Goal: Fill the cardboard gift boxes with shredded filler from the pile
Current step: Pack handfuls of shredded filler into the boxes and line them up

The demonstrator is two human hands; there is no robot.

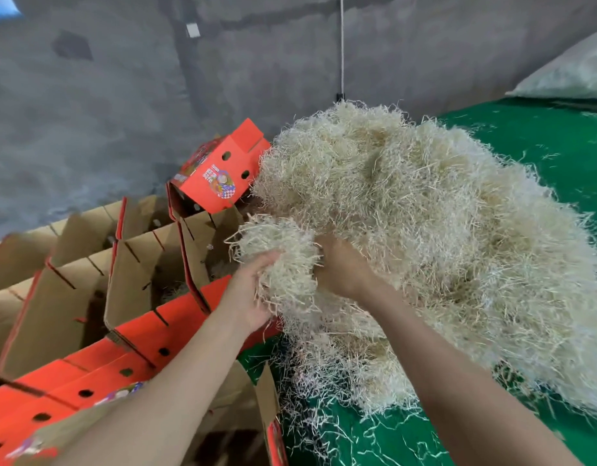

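- Two hands meet at a clump of shredded filler (277, 253) on the left edge of the pile (441, 230), close together with only the clump between them.
- On the near side, the left hand (251, 290) holds the clump from the left, fingers curled into the pale strands.
- Opposite it, the right hand (341, 267) presses in from the right; its fingers are sunk in the filler, so whether they curl round it cannot be told.
- Most of the filler is heaped on a green cover (542, 146), with loose strands (341, 432) scattered along the near edge.
- Several cardboard gift boxes (139, 287) (red outside, brown inside) stand open just left of the pile, flaps up; a little filler shows inside one.
- One more red box (216, 173) lies tipped on its side, touching the pile's far left edge.
- Behind everything runs a grey wall (122, 95), and a white sack (576, 72) lies at the upper right.
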